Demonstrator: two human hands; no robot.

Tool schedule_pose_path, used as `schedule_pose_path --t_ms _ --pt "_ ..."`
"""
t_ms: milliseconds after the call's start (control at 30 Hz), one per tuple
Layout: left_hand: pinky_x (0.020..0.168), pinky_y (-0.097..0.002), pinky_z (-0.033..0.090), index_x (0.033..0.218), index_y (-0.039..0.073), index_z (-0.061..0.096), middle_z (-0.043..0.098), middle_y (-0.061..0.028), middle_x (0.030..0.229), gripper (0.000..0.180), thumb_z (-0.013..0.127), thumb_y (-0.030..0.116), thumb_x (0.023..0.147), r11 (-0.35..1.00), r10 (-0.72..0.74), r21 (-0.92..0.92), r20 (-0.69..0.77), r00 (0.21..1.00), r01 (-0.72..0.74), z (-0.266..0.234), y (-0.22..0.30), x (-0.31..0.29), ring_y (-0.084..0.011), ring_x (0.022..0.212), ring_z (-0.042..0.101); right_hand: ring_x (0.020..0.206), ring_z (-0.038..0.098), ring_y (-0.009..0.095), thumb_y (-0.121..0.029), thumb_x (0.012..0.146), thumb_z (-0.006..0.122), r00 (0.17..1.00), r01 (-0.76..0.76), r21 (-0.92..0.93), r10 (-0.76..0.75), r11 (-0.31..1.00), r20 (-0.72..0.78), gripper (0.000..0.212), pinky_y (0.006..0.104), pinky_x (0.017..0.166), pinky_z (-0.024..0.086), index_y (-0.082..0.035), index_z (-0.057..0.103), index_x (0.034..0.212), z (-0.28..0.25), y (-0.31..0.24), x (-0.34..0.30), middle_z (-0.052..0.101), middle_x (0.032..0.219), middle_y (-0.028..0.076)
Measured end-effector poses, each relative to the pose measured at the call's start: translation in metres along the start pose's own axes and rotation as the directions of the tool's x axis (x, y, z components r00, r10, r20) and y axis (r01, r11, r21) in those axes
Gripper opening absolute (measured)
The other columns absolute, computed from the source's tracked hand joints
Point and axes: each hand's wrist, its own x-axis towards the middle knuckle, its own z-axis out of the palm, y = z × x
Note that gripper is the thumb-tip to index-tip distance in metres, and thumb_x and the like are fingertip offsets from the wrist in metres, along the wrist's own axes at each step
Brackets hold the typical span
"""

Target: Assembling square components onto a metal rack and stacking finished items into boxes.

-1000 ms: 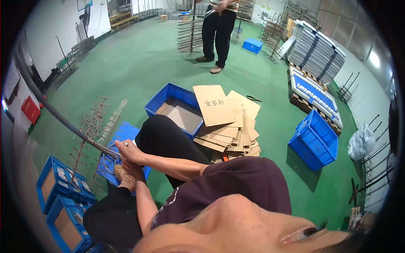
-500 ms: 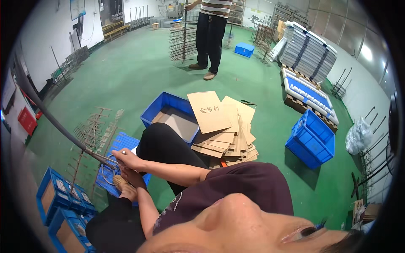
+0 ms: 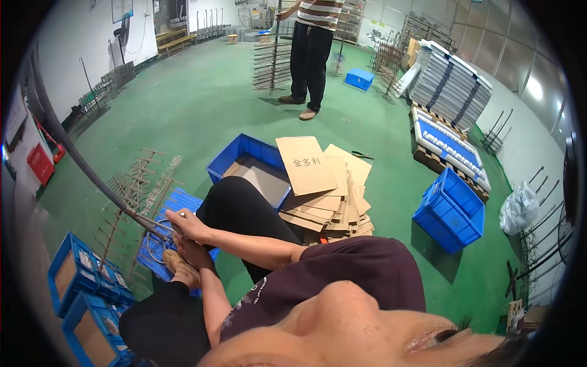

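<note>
My right hand (image 3: 191,226) is closed beside the lower end of a long dark bar (image 3: 79,160) that looks bent from upper left. A small shiny tip, of a thing too hidden to name, pokes out at its fingers. A thin grey metal rod (image 3: 144,220) runs from the bar to my hands. Just below, my left hand (image 3: 194,253) is against the right one, its fingers mostly hidden. Under both, a thin loop (image 3: 150,248) lies over a blue ribbed plastic surface (image 3: 182,200), next to my foot (image 3: 181,266). A branched metal rack (image 3: 136,183) stands beside the bar.
Ahead are an open blue crate (image 3: 244,142) and stacked brown cardboard sheets (image 3: 309,165), with pliers (image 3: 362,155) beyond. Blue boxes (image 3: 92,275) stand at lower left, stacked blue crates (image 3: 449,211) at right. A person (image 3: 310,58) holds another branched rack (image 3: 272,64) farther off.
The view has shifted slightly, so the scene sits a little lower. Both hands stay close together at the rod. The other person stands in the same place.
</note>
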Motion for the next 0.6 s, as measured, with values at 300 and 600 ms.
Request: schedule_pose_path --t_ms 300,600 --pt "0.074 -0.0354 0.045 0.115 0.0 0.046 0.053 -0.0161 0.104 0.041 0.044 0.032 0.09 0.999 0.052 -0.002 0.087 0.995 -0.052 0.014 0.003 0.0 -0.0281 0.092 0.056 0.048 0.034 0.01 -0.033 0.091 0.044 0.987 0.111 -0.358 -0.144 0.927 -0.067 0.048 0.0316 0.043 0.03 -0.001 0.044 0.054 0.002 -0.002 -0.002 0.037 0.047 0.002" --pt "0.076 -0.0362 0.045 0.118 0.002 0.043 0.051 -0.0145 0.107 0.042 0.049 0.03 0.088 0.996 0.078 0.037 0.166 0.983 -0.086 0.019 -0.01 0.002 -0.0293 0.094 0.054 0.055 0.05 0.035 -0.029 0.087 0.05 0.95 0.307 -0.667 -0.256 0.679 0.176 0.038 0.0424 0.055 0.039 0.003 0.054 0.066 0.023 0.001 -0.017 0.05 0.064 0.025"
